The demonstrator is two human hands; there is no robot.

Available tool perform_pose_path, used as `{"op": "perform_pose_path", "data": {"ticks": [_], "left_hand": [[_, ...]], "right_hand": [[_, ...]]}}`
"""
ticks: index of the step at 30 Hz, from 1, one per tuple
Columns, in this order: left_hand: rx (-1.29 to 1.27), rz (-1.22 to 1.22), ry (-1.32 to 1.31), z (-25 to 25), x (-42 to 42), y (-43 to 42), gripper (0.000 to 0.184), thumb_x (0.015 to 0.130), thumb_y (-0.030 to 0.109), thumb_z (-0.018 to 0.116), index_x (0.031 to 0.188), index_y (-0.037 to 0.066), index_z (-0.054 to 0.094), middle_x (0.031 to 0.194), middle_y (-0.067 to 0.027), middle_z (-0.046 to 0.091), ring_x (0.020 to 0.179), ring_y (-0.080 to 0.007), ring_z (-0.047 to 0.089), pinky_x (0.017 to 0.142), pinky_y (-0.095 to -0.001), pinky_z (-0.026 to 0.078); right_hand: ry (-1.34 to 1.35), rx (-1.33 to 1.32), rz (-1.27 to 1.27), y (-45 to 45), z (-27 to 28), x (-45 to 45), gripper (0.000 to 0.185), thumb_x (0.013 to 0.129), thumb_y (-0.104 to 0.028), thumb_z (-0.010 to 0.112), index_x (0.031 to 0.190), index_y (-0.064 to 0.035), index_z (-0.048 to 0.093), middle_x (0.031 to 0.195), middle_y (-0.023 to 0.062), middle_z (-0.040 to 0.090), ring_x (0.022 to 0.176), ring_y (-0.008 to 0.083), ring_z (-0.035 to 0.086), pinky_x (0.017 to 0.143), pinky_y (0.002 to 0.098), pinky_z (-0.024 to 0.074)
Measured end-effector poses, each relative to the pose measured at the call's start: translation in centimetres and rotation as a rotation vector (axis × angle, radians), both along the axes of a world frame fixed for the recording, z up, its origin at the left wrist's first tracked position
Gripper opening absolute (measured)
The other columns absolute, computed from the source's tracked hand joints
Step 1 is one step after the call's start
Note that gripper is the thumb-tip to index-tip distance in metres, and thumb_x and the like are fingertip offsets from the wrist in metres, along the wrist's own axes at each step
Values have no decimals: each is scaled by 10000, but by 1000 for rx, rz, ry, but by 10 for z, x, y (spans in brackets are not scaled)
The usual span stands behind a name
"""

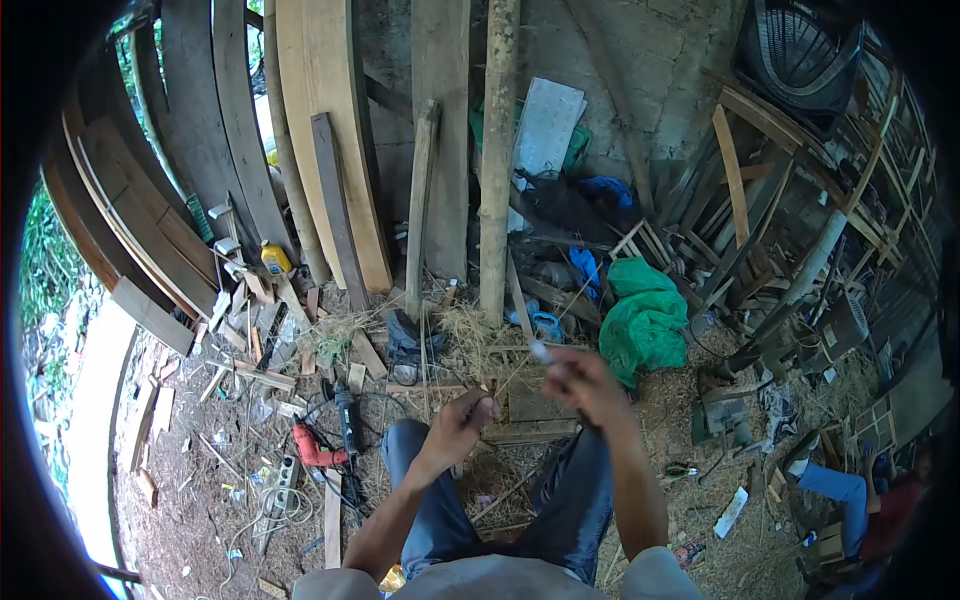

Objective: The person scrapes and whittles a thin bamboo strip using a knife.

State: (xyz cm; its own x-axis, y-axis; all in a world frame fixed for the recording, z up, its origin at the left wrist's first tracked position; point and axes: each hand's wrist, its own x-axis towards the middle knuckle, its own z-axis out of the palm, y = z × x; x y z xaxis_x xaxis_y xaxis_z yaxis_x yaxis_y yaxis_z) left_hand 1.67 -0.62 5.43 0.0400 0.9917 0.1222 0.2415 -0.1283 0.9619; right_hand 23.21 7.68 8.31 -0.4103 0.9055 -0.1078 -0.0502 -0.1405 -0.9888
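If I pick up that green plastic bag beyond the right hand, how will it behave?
The green bag will probably fold and sag, judging by its crumpled, creased surface. Its glossy look suggests thin plastic that could be a bit slippery. Weight is uncertain: it looks bulged, but any contents are hidden.

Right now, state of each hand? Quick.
Left hand: fingers curled closed; can't tell whether it holds anything.
Right hand: closed, holding a small white stubby object at the fingertips; blurred, material unclear.
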Motion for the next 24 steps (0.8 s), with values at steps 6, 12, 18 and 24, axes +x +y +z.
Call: {"op": "perform_pose_path", "data": {"ticks": [6, 12, 18, 24], "left_hand": [[-43, 40, -2, 14, 13, -1, 179, 963, 155, 489, 948, -1, 578, 686, -95, 570, 631, -135, 515, 598, -304, 412], [-10, 23, -48, 14, 11, -6, 173, 966, 153, 495, 940, -1, 570, 647, -73, 533, 583, -110, 461, 555, -277, 379], [-14, 6, 5, 15, 15, -10, 189, 969, 168, 474, 947, 14, 582, 689, -14, 525, 578, -78, 447, 506, -244, 391], [90, 61, 190, 26, 14, -17, 136, 945, 106, 510, 947, -2, 592, 683, -73, 578, 542, -109, 521, 497, -285, 418]], "right_hand": [[130, -73, 245, -31, -13, -33, 196, 932, -95, 545, 1118, -33, 561, 729, 13, 600, 563, 35, 477, 455, 190, 331], [170, -73, 179, -30, 2, -20, 220, 935, -92, 552, 1149, -45, 533, 718, 17, 585, 546, 32, 445, 455, 195, 316], [-34, 22, 289, -20, 6, -20, 115, 926, -101, 567, 1017, -40, 604, 685, -9, 564, 536, 26, 432, 459, 195, 322], [-84, 46, 201, -2, 10, -11, 151, 937, -79, 545, 1047, -9, 621, 668, -8, 536, 524, 23, 411, 443, 188, 294]]}}
